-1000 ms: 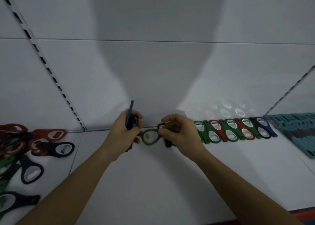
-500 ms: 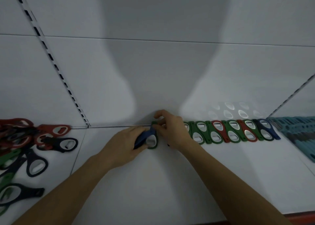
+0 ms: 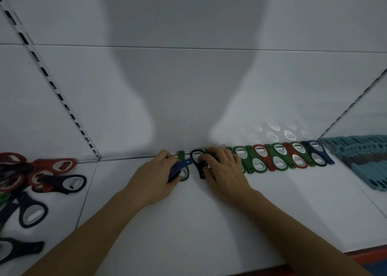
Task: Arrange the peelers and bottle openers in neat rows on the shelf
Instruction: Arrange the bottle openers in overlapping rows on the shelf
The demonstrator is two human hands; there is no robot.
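Where the row of bottle openers (image 3: 278, 159) ended at frame centre, the left hand (image 3: 155, 177) gripped a blue opener (image 3: 181, 167) in curled fingers, just left of a black opener (image 3: 198, 160). The right hand (image 3: 222, 171) rested on that black opener with fingers spread, grasping nothing.

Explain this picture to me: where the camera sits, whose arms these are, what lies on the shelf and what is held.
No machine here: one camera sits on a person's head, looking forward and down, so both bare arms are that person's own. The left hand grips a blue bottle opener. The right hand rests its fingers on a black bottle opener at the end of a neat row of green, red and blue bottle openers along the back of the white shelf. Loose bottle openers lie heaped at the left; teal peelers, it seems, are lined up far right.
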